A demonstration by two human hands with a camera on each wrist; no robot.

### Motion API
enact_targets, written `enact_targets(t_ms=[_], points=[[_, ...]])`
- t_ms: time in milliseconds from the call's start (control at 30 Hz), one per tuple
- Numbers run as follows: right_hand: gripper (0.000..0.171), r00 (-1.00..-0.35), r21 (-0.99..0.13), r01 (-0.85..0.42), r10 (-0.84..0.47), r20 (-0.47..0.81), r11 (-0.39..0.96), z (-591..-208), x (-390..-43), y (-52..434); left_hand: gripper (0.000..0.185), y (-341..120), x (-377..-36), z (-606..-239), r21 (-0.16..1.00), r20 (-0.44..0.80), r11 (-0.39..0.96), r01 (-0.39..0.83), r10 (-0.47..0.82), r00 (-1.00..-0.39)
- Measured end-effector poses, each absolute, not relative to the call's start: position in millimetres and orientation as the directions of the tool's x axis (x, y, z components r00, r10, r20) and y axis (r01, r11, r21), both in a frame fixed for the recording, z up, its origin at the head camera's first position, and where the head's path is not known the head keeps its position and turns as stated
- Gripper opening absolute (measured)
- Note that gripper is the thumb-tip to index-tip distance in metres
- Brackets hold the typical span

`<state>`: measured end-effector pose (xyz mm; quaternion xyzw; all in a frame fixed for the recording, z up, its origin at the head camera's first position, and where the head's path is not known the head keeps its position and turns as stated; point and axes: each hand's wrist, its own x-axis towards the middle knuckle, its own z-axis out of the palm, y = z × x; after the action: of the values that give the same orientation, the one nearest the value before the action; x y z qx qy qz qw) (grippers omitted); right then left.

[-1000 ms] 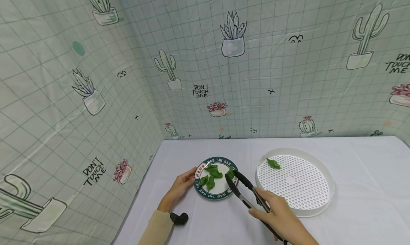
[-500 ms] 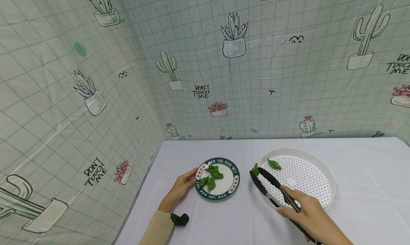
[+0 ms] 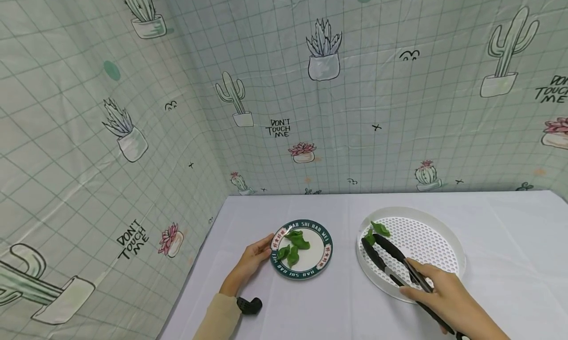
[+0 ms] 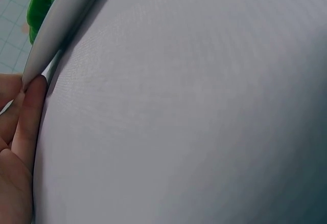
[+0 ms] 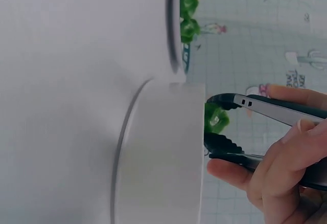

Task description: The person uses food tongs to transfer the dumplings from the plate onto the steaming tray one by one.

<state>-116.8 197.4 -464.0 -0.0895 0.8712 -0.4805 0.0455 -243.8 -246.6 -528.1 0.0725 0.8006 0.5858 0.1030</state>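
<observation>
My left hand (image 3: 254, 256) pinches the left rim of a small round plate (image 3: 326, 231) with a green lettered border; in the left wrist view, the thumb lies on top and a finger (image 4: 33, 116) below. Several glossy, crumpled green pepper-like pieces (image 3: 298, 239) lie on its white middle. My right hand (image 3: 437, 293) grips black-tipped metal tongs (image 3: 399, 276) over the left part of a white round tray (image 3: 459, 258) with a perforated floor. Between the tongs' parted tips, the right wrist view has one green piece (image 5: 217, 119). Another green piece (image 3: 380, 228) lies just behind it on the tray.
A white cloth covers the table (image 3: 346, 305). Behind and to the left hangs a grid-patterned curtain (image 3: 355, 98) printed with cacti. On my left wrist sits a black device (image 3: 249, 306). A strip of tablecloth separates plate and tray.
The tongs, with a green piece at their tips, have moved right from the plate's right edge to over the tray's left side. My left hand and the plate have stayed put.
</observation>
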Motion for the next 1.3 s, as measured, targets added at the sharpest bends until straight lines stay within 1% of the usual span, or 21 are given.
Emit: enact_targets(t_ms=[167,267,400,500,633,900,1100,1300], points=[[0.077,-0.981,-0.845,-0.067,-0.191,-0.042,0.531,-466,-122,201,0.049,-247,-244,-527,0.954,-0.09,0.299,-0.015,0.24,-0.967],[0.078,-0.979,-0.831,-0.077,-0.197,-0.041,0.551,-468,-126,202,0.049,-247,-244,-528,0.954,-0.09,0.301,-0.014,0.239,-0.967],[0.074,-0.977,-0.748,-0.173,-0.207,0.048,0.641,-474,-132,203,0.049,-247,-244,-528,0.957,-0.086,0.291,-0.014,0.235,-0.968],[0.072,-0.973,-0.689,-0.217,-0.21,0.095,0.692,-478,-137,203,0.048,-247,-243,-528,0.955,-0.074,0.295,-0.001,0.236,-0.969],[0.072,-0.972,-0.684,-0.221,-0.213,0.097,0.695,-481,-141,203,0.048,-247,-243,-529,0.952,-0.071,0.306,0.005,0.238,-0.969],[0.073,-0.968,-0.675,-0.242,-0.221,0.119,0.697,-482,-144,201,0.048,-245,-241,-526,0.959,-0.069,0.283,-0.001,0.229,-0.971],[0.076,-0.97,-0.669,-0.235,-0.217,0.111,0.705,-479,-141,201,0.048,-246,-241,-529,0.958,-0.066,0.287,0.005,0.235,-0.97],[0.077,-0.971,-0.664,-0.238,-0.189,0.146,0.709,-471,-135,202,0.048,-246,-242,-529,0.959,-0.057,0.284,0.012,0.233,-0.971]])
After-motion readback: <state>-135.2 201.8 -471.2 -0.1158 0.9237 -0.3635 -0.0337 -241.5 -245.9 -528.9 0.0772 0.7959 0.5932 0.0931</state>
